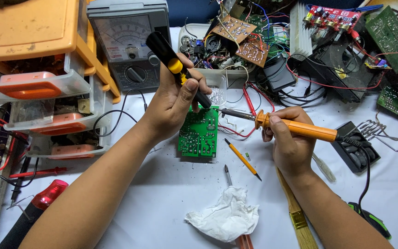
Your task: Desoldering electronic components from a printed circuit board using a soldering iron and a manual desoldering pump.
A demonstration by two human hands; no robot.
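Observation:
My left hand point(177, 103) grips a black desoldering pump point(171, 62) with a yellow button, its tip angled down onto the top edge of a green circuit board point(199, 136) lying on the white table. The thumb rests near the yellow button. My right hand point(287, 143) holds an orange-handled soldering iron point(295, 129), whose metal tip points left and ends just right of the board's upper corner, close to the pump's tip.
An analogue multimeter point(130, 44) and orange drawer unit point(42, 69) stand at the back left. A box of circuit boards and wires point(240, 41) sits behind. Crumpled tissue point(224, 216), a small screwdriver point(242, 159), a brush point(295, 214) and an iron stand point(358, 147) lie nearby.

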